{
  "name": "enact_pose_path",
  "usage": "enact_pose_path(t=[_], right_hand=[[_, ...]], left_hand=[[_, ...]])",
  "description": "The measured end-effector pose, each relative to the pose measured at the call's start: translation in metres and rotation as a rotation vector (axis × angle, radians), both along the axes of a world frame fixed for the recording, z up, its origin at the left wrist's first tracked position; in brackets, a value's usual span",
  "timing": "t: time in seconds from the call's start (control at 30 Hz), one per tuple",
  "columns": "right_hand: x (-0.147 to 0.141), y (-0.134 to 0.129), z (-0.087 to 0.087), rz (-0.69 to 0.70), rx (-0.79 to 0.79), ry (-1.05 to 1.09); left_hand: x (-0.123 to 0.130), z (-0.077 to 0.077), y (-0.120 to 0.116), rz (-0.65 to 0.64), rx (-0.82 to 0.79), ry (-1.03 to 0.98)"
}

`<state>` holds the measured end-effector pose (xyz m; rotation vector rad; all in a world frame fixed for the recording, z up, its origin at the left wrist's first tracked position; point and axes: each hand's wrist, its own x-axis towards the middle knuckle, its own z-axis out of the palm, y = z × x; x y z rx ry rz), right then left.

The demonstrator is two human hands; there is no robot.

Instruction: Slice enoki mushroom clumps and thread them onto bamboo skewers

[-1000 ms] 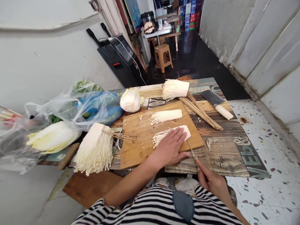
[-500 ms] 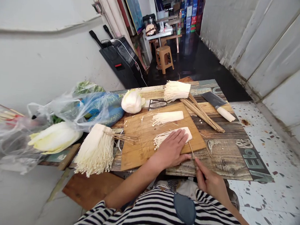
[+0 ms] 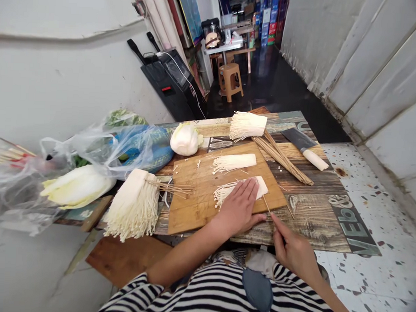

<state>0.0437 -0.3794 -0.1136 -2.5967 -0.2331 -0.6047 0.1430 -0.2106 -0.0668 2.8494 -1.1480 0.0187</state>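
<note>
My left hand [image 3: 239,207] lies flat with its fingers stretched over a bunch of enoki mushrooms [image 3: 262,188] on the wooden cutting board [image 3: 192,196]. My right hand [image 3: 289,237] pinches a thin wooden skewer [image 3: 267,204], whose far end meets the cut base of that bunch. A second flat piece of enoki [image 3: 240,162] lies just behind it on the board. At the board's left, a larger enoki bundle [image 3: 133,205] has several skewers [image 3: 175,189] sticking out and resting over the board's edge.
Loose skewers [image 3: 283,160] and a cleaver [image 3: 300,139] lie to the right. Another enoki bunch [image 3: 248,125] sits behind the board. Cabbages [image 3: 186,140] [image 3: 79,186] and plastic bags [image 3: 139,148] are at the left. Farther off stands a brown stool [image 3: 230,81].
The view has shifted slightly. Both hands hold nearly the same places, the left on the mushrooms and the right on the skewer.
</note>
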Motion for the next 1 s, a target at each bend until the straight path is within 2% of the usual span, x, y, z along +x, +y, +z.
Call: enact_pose_path(t=[0.1, 0.23, 0.5, 0.77, 0.87, 1.0], right_hand=[[0.002, 0.0, 0.007, 0.011, -0.058, -0.012], [0.01, 0.005, 0.013, -0.024, -0.125, 0.047], [0.021, 0.007, 0.017, -0.037, -0.293, 0.15], [0.012, 0.005, 0.019, -0.032, -0.325, 0.148], [0.01, 0.004, 0.024, -0.023, -0.322, 0.133], [0.012, 0.003, 0.033, -0.007, -0.341, 0.221]], left_hand=[[0.0, -0.002, -0.003, 0.102, 0.017, -0.054], [0.003, -0.005, -0.004, 0.116, 0.052, -0.033], [0.003, -0.006, -0.005, 0.144, 0.009, -0.001], [0.003, -0.009, -0.006, 0.143, -0.016, -0.014], [0.003, -0.01, -0.004, 0.133, -0.032, -0.019], [0.002, -0.009, -0.002, 0.121, -0.024, -0.018]])
